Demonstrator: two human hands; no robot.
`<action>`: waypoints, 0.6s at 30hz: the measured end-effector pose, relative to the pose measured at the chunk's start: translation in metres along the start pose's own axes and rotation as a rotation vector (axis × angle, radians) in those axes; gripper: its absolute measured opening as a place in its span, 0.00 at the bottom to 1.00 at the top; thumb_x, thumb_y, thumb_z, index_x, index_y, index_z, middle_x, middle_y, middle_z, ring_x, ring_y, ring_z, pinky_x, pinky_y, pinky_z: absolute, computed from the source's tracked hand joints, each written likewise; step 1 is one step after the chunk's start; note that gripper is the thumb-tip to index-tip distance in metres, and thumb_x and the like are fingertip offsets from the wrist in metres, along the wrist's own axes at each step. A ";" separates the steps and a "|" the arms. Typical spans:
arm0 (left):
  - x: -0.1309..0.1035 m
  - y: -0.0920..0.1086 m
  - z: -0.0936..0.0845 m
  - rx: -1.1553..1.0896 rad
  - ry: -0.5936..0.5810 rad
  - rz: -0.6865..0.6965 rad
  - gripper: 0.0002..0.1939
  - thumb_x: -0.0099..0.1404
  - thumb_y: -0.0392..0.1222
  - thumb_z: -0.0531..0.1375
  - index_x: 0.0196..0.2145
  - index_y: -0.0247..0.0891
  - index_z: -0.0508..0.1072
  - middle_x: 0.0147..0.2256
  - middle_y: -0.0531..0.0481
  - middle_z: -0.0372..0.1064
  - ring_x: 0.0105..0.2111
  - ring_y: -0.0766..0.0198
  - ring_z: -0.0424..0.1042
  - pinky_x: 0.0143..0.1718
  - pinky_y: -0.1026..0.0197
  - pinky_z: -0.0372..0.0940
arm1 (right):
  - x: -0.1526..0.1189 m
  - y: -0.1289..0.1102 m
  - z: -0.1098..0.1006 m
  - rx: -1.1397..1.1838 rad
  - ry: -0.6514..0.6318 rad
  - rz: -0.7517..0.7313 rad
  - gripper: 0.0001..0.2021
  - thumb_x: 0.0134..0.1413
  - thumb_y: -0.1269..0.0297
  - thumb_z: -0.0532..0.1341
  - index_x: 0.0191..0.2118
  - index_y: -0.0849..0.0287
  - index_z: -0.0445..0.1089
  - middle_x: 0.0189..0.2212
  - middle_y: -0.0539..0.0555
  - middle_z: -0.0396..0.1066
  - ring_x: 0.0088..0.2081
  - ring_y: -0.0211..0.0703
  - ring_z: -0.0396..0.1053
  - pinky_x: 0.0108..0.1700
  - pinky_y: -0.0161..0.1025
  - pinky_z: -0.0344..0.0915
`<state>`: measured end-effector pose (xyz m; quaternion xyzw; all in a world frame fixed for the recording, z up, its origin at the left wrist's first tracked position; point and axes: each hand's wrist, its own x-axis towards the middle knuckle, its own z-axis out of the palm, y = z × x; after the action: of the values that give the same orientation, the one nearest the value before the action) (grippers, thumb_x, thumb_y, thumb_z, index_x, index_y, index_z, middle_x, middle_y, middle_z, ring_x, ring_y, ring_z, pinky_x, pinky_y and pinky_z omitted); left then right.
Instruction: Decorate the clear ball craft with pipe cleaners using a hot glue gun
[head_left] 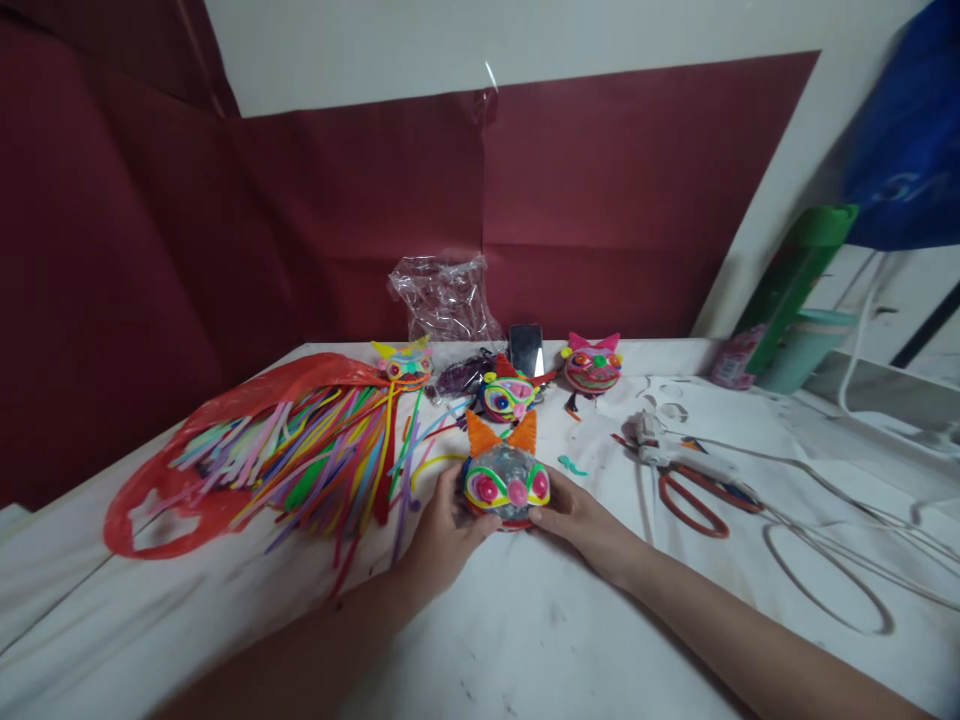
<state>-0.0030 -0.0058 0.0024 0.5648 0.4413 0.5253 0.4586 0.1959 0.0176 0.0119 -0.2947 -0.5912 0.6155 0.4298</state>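
Between both hands, over the white tabletop, is a round animal-head craft (507, 468) with orange felt ears, pink button eyes ringed in white, green and yellow, and a pink nose. My left hand (448, 520) wraps its left side, thumb at the lower front. From the other side my right hand (576, 512) grips it, thumb also near the bottom. Directly behind stands another decorated head (508, 397) with a blue eye and red ears. A small teal curled piece (572, 465) lies just right of the held craft.
Pipe cleaners (330, 455) spill from a red plastic bag (161, 520) at left. Right are a glue gun (660, 445), orange-handled scissors (694, 505) and looping cords. Behind lie a pink-eared head (592, 365), a yellow-eared head (403, 362), a phone (526, 350) and clear plastic wrap (446, 300).
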 end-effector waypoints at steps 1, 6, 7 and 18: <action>0.000 0.001 0.001 0.005 0.004 -0.008 0.32 0.53 0.37 0.65 0.54 0.40 0.61 0.48 0.42 0.70 0.47 0.53 0.71 0.48 0.51 0.65 | 0.000 0.001 0.000 -0.011 0.004 -0.005 0.33 0.43 0.50 0.70 0.55 0.54 0.64 0.56 0.57 0.66 0.55 0.54 0.64 0.55 0.50 0.62; -0.001 0.002 0.003 0.015 0.028 0.003 0.32 0.50 0.34 0.66 0.52 0.39 0.62 0.48 0.43 0.71 0.47 0.53 0.70 0.48 0.53 0.65 | -0.001 0.002 -0.002 -0.076 0.005 0.005 0.36 0.41 0.48 0.70 0.56 0.55 0.63 0.56 0.60 0.67 0.56 0.57 0.63 0.58 0.54 0.58; -0.001 0.002 0.004 0.009 0.023 0.002 0.32 0.50 0.34 0.66 0.53 0.39 0.62 0.48 0.43 0.71 0.47 0.53 0.70 0.48 0.53 0.64 | 0.000 0.002 -0.002 -0.085 0.009 0.009 0.36 0.41 0.48 0.70 0.56 0.55 0.63 0.55 0.60 0.67 0.56 0.57 0.63 0.59 0.55 0.58; 0.000 0.001 0.002 -0.096 0.025 -0.018 0.32 0.49 0.34 0.67 0.52 0.42 0.64 0.47 0.44 0.72 0.46 0.52 0.71 0.48 0.51 0.64 | 0.002 0.002 0.000 -0.094 -0.002 -0.012 0.37 0.41 0.45 0.69 0.57 0.55 0.64 0.54 0.61 0.68 0.55 0.58 0.65 0.58 0.54 0.59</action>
<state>-0.0006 -0.0061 0.0036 0.5315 0.4264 0.5486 0.4845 0.1948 0.0194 0.0100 -0.3103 -0.6216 0.5849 0.4185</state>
